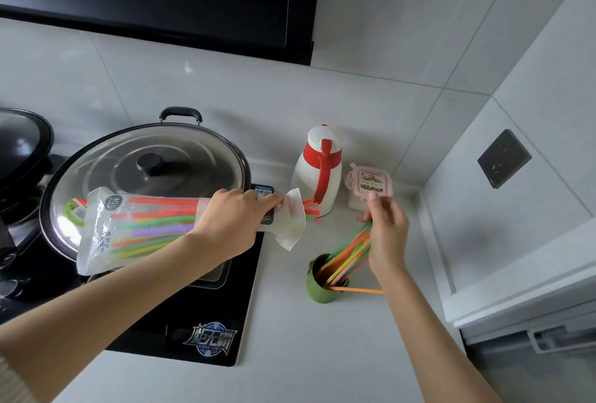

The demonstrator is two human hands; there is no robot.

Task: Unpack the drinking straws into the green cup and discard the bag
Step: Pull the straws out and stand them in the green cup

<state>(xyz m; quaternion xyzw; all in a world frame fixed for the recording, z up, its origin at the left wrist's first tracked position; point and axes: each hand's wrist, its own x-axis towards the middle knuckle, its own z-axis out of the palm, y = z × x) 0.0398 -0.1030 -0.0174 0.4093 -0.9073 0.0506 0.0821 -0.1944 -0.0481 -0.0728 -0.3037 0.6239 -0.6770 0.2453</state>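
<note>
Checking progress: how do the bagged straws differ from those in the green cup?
The bagged straws lie nearly level inside the clear bag gripped by the left hand; the cup straws lean steeply, bare, in the green cup, tops held by the right hand. The bagged straws look more numerous than the cup straws. Both mix bright colours.

- Straw bag point(145, 225), left of centre: we read the numeral "40" in white inside a dark round mark near its left end. The smaller characters around and below it are too blurred to read.
- Same bag, right end: a dark printed panel with a blue strip and a square code, partly covered by the left hand point(232, 222). We read no words there.
- Green sticker point(74, 210), at the bag's left end: white patch with fine print, illegible.
- Cooktop point(193, 306), near edge: a blue-and-silver badge in stylised Chinese characters. We read the last two as "无霸"; the first is unclear.
- Pink box point(371, 181), far right: lid label with a line of Chinese text, illegible.
</note>
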